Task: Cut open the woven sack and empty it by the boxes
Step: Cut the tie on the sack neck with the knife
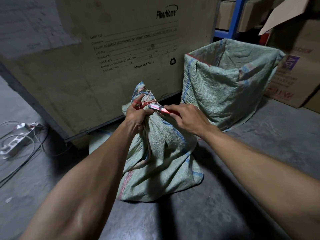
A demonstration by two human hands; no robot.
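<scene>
Left grip [136,116] clenches tied sack [159,153] neck; right grip [187,118] holds knife [160,108] at red string [143,103].

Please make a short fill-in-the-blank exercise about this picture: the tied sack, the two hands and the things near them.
1. The left hand grips the neck of the woven sack, which is tied with ____ string.
2. The right hand holds a ____ against the tie.
3. The second sack, behind on the right, stands ____.

Missing words: red; knife; open
</scene>
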